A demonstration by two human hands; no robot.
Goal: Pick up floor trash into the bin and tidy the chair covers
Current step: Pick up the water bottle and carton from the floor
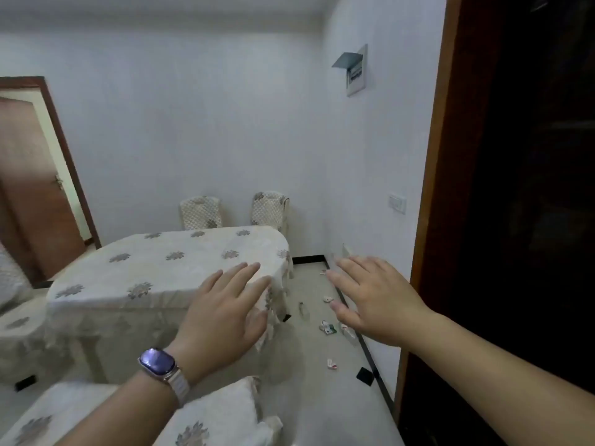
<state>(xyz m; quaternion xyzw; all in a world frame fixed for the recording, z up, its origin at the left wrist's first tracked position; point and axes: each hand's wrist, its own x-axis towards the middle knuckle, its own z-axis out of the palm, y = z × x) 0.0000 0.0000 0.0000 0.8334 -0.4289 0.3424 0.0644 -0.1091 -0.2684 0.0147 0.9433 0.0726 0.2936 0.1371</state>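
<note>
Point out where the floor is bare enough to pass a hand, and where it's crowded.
Bare: the floor between the near chair cover and the door frame, and the tabletop. Crowded: the strip between the table's corner and the right wall, where scraps lie scattered along the baseboard.

**Nothing readable in this one**

Looked hard, no luck. The wall panel (355, 75) has a dark strip under its raised lid that might carry print, but it's just a blur. The watch (157, 362) face only shows purple glare. The wrappers (327, 328) on the floor have green and red patches, way too small to make out letters. The switch (397, 203) looks plain white.
</note>
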